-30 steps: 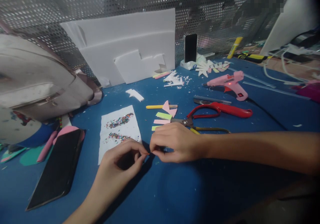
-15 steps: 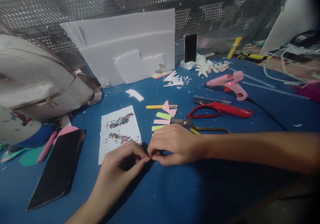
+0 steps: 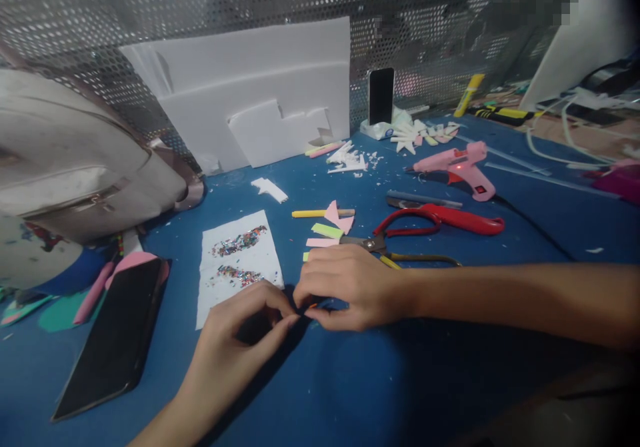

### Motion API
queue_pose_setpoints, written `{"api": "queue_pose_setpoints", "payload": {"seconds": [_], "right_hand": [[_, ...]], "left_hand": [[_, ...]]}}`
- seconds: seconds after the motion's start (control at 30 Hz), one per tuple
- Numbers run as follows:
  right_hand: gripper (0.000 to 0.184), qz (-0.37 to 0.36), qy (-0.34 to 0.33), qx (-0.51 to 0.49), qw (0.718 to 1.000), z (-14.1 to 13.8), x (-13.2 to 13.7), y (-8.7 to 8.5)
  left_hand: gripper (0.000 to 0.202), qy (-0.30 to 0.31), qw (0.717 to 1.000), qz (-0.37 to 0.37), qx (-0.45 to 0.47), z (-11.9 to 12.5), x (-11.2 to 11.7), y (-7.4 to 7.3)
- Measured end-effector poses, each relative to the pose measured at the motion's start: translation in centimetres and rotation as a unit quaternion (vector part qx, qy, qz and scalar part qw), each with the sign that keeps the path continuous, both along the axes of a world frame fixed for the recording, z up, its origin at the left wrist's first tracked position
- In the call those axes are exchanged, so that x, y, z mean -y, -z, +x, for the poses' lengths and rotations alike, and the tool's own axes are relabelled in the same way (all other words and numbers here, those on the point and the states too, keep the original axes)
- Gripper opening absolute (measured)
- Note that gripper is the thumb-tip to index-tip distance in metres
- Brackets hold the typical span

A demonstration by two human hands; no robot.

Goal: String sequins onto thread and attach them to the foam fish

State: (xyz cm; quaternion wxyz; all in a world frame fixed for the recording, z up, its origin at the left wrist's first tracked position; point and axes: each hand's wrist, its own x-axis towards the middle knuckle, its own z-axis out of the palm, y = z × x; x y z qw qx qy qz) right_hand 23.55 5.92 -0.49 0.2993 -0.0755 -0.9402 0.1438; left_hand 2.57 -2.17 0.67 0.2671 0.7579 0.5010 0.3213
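My left hand [image 3: 245,327] is closed in a pinch, thumb and index fingertip together; whatever they hold is too small to make out. Beside it, my right hand [image 3: 345,287] pinches a small orange piece [image 3: 313,306] between thumb and fingers. The two sets of fingertips are almost touching, just above the blue table [image 3: 360,380]. Behind my left hand lies a white paper sheet [image 3: 240,220] with two bands of multicoloured glitter flakes [image 3: 243,239]. Past my right hand lie pink and green paper strips [image 3: 324,242] and red-handled scissors [image 3: 373,242], both partly hidden.
A pink glue gun [image 3: 457,166] with a lit red light lies at the right, near a red-handled tool [image 3: 465,219]. A dark phone [image 3: 113,340] and a pale bag [image 3: 90,160] are at the left. White foam boards [image 3: 240,87] and an upright phone [image 3: 381,96] stand behind.
My fingertips have drawn slightly apart. The small orange piece now shows nearer my right thumb than before. My right hand has shifted very little and covers more of the paper strips.
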Motion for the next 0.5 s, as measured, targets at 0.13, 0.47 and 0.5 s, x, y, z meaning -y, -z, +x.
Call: {"api": "queue_pose_setpoints", "payload": {"seconds": [0.13,0.47,0.5], "right_hand": [[0.014,0.010,-0.011,0.005,1.000,0.05,-0.14,0.09],[0.014,0.001,-0.010,0.015,1.000,-0.08,-0.01,0.11],[0.015,-0.002,-0.006,0.019,1.000,-0.05,-0.02,0.05]], "left_hand": [[0.011,0.005,1.000,-0.002,-0.002,0.14,0.02,-0.13],[0.011,0.030,0.999,-0.013,-0.028,0.14,-0.09,0.10],[0.010,0.037,0.999,-0.017,-0.033,0.11,-0.11,0.20]]}}
